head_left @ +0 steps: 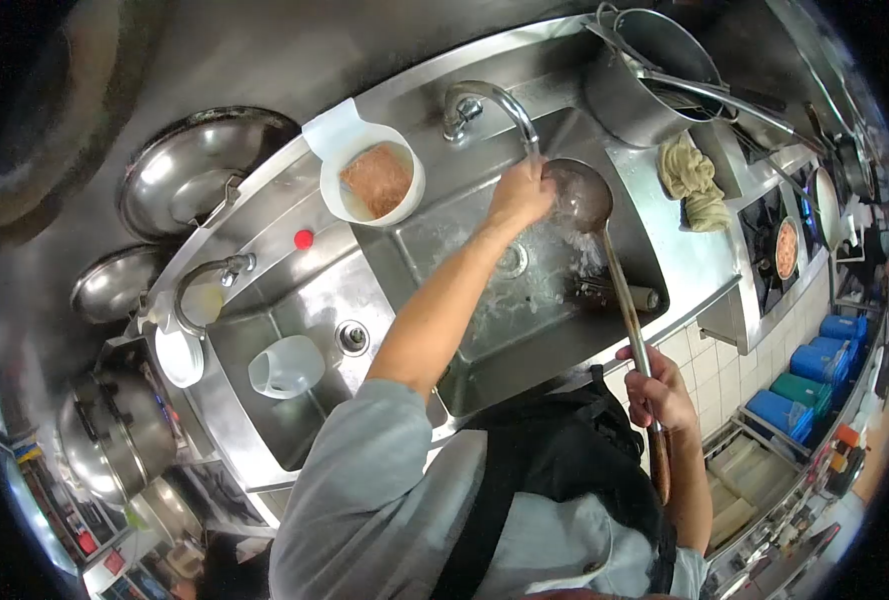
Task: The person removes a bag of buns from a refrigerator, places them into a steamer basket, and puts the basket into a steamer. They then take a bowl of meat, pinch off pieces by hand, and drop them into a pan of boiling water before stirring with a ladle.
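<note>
My left hand (525, 192) is under the spout of the curved faucet (505, 98), its fingers closed at the left edge of a large ladle's bowl (583, 192). What those fingers hold, if anything, is hidden. Water runs off the bowl into the large sink (465, 270). The ladle's long handle (622, 285) slopes down to my right hand (660, 395), which is wrapped around it near the brown grip (661, 465), in front of the sink's edge.
A white container (339, 203) with brown contents stands behind the sink. The smaller sink holds a translucent jug (287, 367). At the right are a large pot (630, 100), a crumpled cloth (693, 180) and a stove with a pan (787, 248). Woks (200, 180) stand at the left.
</note>
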Available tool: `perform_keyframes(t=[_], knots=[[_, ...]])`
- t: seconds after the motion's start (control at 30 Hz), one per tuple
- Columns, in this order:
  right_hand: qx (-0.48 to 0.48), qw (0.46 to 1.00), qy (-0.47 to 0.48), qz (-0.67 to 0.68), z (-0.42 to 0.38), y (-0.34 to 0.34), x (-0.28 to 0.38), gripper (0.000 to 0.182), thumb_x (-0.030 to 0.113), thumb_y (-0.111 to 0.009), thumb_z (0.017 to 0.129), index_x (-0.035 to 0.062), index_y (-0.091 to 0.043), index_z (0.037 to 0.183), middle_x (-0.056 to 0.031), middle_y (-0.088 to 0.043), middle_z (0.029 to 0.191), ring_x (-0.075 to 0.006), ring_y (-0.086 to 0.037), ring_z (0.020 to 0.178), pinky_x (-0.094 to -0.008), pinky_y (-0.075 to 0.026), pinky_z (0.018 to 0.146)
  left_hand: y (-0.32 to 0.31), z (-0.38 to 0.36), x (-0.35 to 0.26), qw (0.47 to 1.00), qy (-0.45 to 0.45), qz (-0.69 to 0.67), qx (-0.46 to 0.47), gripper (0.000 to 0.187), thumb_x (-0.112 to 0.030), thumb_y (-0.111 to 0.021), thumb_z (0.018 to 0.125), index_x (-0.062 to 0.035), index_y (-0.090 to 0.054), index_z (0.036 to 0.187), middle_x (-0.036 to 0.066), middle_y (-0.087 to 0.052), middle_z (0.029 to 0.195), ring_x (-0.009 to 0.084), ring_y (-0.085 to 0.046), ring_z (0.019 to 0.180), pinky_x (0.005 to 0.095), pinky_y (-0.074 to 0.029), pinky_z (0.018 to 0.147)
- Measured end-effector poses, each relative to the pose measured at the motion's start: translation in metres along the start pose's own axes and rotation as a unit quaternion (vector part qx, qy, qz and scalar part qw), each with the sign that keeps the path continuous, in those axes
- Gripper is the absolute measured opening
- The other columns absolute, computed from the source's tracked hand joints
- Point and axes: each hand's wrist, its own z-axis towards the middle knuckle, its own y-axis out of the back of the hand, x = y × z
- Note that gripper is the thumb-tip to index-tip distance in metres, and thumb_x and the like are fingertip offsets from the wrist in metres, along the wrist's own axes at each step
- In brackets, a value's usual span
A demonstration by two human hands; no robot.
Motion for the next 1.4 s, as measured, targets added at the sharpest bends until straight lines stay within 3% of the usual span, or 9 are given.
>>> perform_keyframes(t=[0.07, 0.33, 0.47, 0.67, 0.87, 1.07, 1.23, 1.3, 1.4], knots=[[-0.008, 0.999, -0.002, -0.045, 0.000, -0.002, 0.001, 0.033, 0.001, -0.054, 0.087, -0.0032, -0.052, 0.120, -0.0001, -0.050, 0.059, -0.0103, -0.045, 0.036, -0.0250, -0.035, 0.033, 0.001, 0.012, -0.001, 0.955, -0.201, 0.214, -0.041, 0.038, -0.006, -0.061, 0.083, -0.0050, -0.060, 0.121, 0.021, -0.070, 0.102, 0.0348, -0.069, 0.096, 0.0442, -0.053, 0.082], [-0.089, 0.946, 0.105, -0.295, 0.020, 0.014, -0.029, 0.034, 0.010, -0.060, 0.091, -0.0001, -0.053, 0.123, -0.0031, -0.054, 0.069, -0.0143, -0.054, 0.055, -0.0312, -0.043, 0.050, 0.060, -0.003, -0.054, 0.915, -0.232, 0.302, 0.130, 0.039, -0.006, -0.059, 0.083, -0.0065, -0.063, 0.122, 0.019, -0.068, 0.115, 0.0328, -0.066, 0.106, 0.0414, -0.051, 0.089], [-0.170, 0.875, 0.152, -0.427, 0.001, 0.021, -0.028, 0.038, 0.010, -0.061, 0.089, 0.0032, -0.054, 0.125, -0.0180, -0.064, 0.079, -0.0286, -0.066, 0.071, -0.0395, -0.051, 0.065, 0.082, 0.060, 0.039, 0.880, -0.010, -0.455, 0.137, 0.021, -0.020, -0.067, 0.089, -0.0096, -0.065, 0.108, 0.005, -0.064, 0.093, 0.0232, -0.065, 0.091, 0.0457, -0.055, 0.083], [-0.222, 0.823, 0.189, -0.487, -0.046, 0.062, -0.072, 0.044, 0.015, -0.063, 0.088, 0.0073, -0.048, 0.129, -0.0221, -0.066, 0.085, -0.0419, -0.066, 0.074, -0.0491, -0.054, 0.066, 0.062, 0.158, 0.079, 0.698, 0.068, -0.712, -0.041, 0.040, -0.022, -0.065, 0.090, -0.0015, -0.049, 0.120, 0.019, -0.049, 0.134, 0.0337, -0.050, 0.127, 0.0540, -0.042, 0.109], [-0.350, 0.860, 0.124, -0.351, -0.104, 0.083, -0.113, 0.038, 0.014, -0.063, 0.088, 0.0097, -0.054, 0.124, -0.0199, -0.064, 0.077, -0.0389, -0.063, 0.069, -0.0448, -0.051, 0.063, 0.025, 0.190, 0.089, 0.679, -0.122, -0.721, -0.067, 0.043, -0.038, -0.067, 0.090, -0.0038, -0.054, 0.113, 0.009, -0.064, 0.112, 0.0270, -0.065, 0.104, 0.0428, -0.050, 0.099], [-0.516, 0.836, 0.126, -0.137, -0.152, 0.108, -0.199, 0.034, 0.010, -0.062, 0.090, -0.0010, -0.056, 0.121, -0.0012, -0.054, 0.071, -0.0147, -0.053, 0.058, -0.0310, -0.045, 0.054, 0.033, 0.175, 0.050, 0.727, 0.047, -0.634, -0.260, 0.054, -0.049, -0.069, 0.086, -0.0055, -0.054, 0.114, 0.008, -0.064, 0.113, 0.0273, -0.065, 0.106, 0.0471, -0.054, 0.090], [-0.566, 0.802, 0.111, 0.154, -0.181, 0.126, -0.238, 0.031, 0.009, -0.061, 0.089, -0.0001, -0.056, 0.118, 0.0002, -0.049, 0.067, -0.0081, -0.044, 0.045, -0.0261, -0.037, 0.039, 0.065, 0.198, 0.069, 0.625, 0.095, -0.771, -0.072, 0.049, -0.046, -0.065, 0.089, -0.0099, -0.053, 0.120, 0.010, -0.064, 0.108, 0.0285, -0.065, 0.103, 0.0471, -0.055, 0.090], [-0.580, 0.769, 0.117, 0.243, -0.190, 0.141, -0.263, 0.031, 0.008, -0.061, 0.088, 0.0016, -0.056, 0.118, 0.0008, -0.048, 0.066, -0.0095, -0.043, 0.042, -0.0269, -0.037, 0.038, 0.077, 0.245, 0.124, 0.880, -0.073, -0.445, -0.150, 0.053, -0.045, -0.060, 0.092, -0.0081, -0.049, 0.128, 0.012, -0.060, 0.125, 0.0277, -0.061, 0.115, 0.0487, -0.053, 0.096], [-0.563, 0.725, 0.131, 0.375, -0.208, 0.166, -0.295, 0.026, 0.010, -0.060, 0.089, 0.0052, -0.057, 0.114, 0.0011, -0.048, 0.064, -0.0095, -0.042, 0.040, -0.0260, -0.034, 0.038, 0.071, 0.239, 0.107, 0.890, -0.029, -0.402, -0.213, 0.054, -0.040, -0.054, 0.095, -0.0042, -0.043, 0.134, 0.012, -0.052, 0.138, 0.0274, -0.050, 0.130, 0.0506, -0.047, 0.102]])
